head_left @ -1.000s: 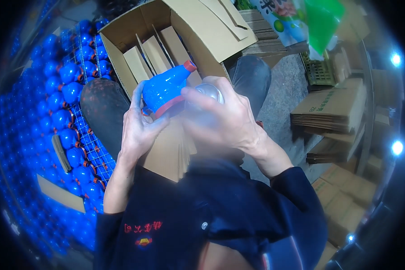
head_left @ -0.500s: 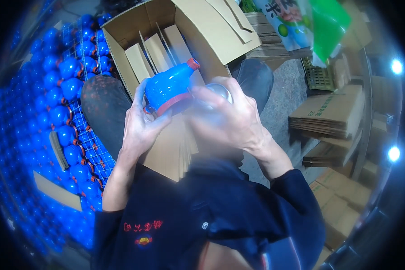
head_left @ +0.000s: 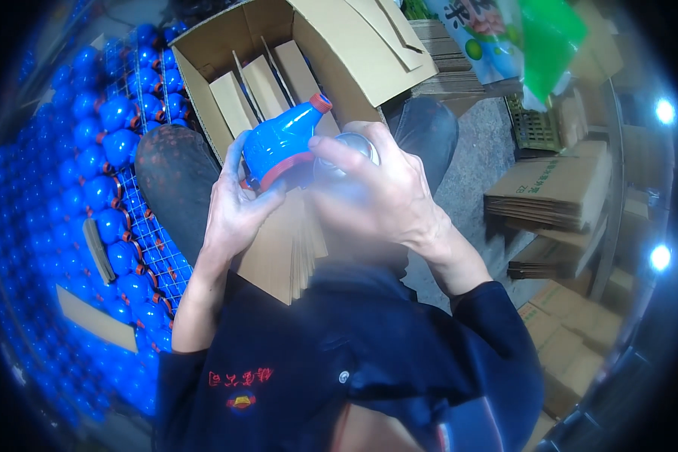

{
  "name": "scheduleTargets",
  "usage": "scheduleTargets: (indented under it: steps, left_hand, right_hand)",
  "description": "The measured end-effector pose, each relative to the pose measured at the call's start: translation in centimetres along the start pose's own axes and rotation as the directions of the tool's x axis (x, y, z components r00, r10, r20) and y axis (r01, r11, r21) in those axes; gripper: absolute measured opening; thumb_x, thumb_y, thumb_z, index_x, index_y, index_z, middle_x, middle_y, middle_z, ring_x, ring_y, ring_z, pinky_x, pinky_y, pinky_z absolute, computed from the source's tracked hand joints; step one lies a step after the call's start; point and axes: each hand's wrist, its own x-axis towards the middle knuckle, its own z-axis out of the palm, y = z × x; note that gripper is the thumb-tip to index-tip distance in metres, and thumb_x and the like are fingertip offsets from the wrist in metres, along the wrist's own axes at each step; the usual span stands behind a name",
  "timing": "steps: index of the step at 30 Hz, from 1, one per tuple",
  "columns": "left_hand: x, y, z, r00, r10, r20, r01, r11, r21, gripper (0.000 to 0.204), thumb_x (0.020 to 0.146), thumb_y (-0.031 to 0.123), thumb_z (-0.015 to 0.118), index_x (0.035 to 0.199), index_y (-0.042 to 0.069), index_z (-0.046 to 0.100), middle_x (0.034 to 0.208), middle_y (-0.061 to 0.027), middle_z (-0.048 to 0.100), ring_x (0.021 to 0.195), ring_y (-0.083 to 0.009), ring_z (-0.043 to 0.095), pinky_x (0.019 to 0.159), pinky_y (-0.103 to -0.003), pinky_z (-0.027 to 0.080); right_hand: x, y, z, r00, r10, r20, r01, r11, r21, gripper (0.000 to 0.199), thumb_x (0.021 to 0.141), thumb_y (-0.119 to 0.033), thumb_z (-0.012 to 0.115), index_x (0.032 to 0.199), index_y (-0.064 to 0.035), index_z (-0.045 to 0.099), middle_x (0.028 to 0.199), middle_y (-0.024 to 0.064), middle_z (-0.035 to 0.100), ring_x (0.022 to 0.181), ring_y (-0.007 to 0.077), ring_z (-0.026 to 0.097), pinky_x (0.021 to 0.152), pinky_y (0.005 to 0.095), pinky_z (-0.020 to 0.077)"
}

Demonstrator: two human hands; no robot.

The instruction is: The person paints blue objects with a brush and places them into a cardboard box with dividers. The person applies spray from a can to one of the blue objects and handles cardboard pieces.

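Observation:
My left hand grips a glossy blue vessel by its side. It is funnel-shaped, tilted, with a red rim toward me and a narrow end tipped in red pointing up and right. In my right hand is a round, can-like thing with a shiny silvery rim, held close to the vessel's right side. The index finger is stretched toward the vessel; the lower fingers are blurred. Behind both hands stands an open cardboard box with upright cardboard dividers inside.
On the left, many blue, red-rimmed vessels stand in rows along a wire mesh. Folded cardboard lies near my lap. At the right are stacks of flattened cartons, a green crate and a green plastic bag.
The vessel has turned slightly, its red rim swinging a little. My right hand has shifted slightly, and its silver-rimmed thing shows more clearly. My left hand keeps its hold.

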Motion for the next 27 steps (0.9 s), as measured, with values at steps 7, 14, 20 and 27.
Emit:
scheduleTargets:
  steps: [7,14,20,27]
  left_hand:
    - [0.2,0.2,-0.2,0.997,-0.051,0.056,0.056,0.993,-0.104,0.084,0.082,0.013,0.072,0.148,-0.008,0.025,0.125,-0.0215,0.059,0.113,-0.0230,0.060,0.097,-0.034,0.049]
    - [-0.1,-1.1,-0.6,0.999,-0.005,0.039,0.006,0.999,-0.033,0.085,0.080,0.012,0.073,0.148,-0.007,0.026,0.125,-0.0205,0.059,0.113,-0.0232,0.060,0.098,-0.034,0.048]
    - [0.1,-1.0,-0.4,1.000,-0.009,0.014,0.009,0.998,-0.062,0.087,0.078,0.015,0.074,0.148,-0.006,0.027,0.124,-0.0201,0.060,0.111,-0.0224,0.061,0.097,-0.033,0.048]
    - [-0.2,-1.1,-0.3,1.000,-0.006,-0.009,0.006,1.000,0.014,0.085,0.077,0.016,0.073,0.149,-0.001,0.030,0.120,-0.0186,0.063,0.107,-0.0211,0.062,0.095,-0.034,0.048]
  right_hand:
    - [-0.9,-0.1,-0.8,0.999,0.011,-0.033,-0.011,1.000,0.010,0.066,0.073,-0.029,0.082,0.133,-0.0234,0.056,0.107,0.0202,0.056,0.083,0.0316,0.069,0.065,0.0360,0.0596]
    - [0.6,-0.8,-0.3,1.000,0.003,0.012,-0.002,0.999,-0.045,0.063,0.076,-0.032,0.081,0.132,-0.0222,0.056,0.107,0.0203,0.056,0.083,0.0317,0.068,0.065,0.0377,0.0594]
    - [-0.8,-0.4,-0.9,1.000,-0.012,-0.020,0.012,1.000,-0.002,0.064,0.074,-0.031,0.082,0.132,-0.0212,0.057,0.108,0.0212,0.057,0.087,0.0330,0.068,0.068,0.0378,0.0597]
    - [0.5,-0.7,-0.8,0.998,-0.048,-0.030,0.047,0.998,-0.032,0.065,0.074,-0.030,0.082,0.133,-0.0209,0.056,0.108,0.0206,0.057,0.086,0.0324,0.068,0.067,0.0370,0.0592]
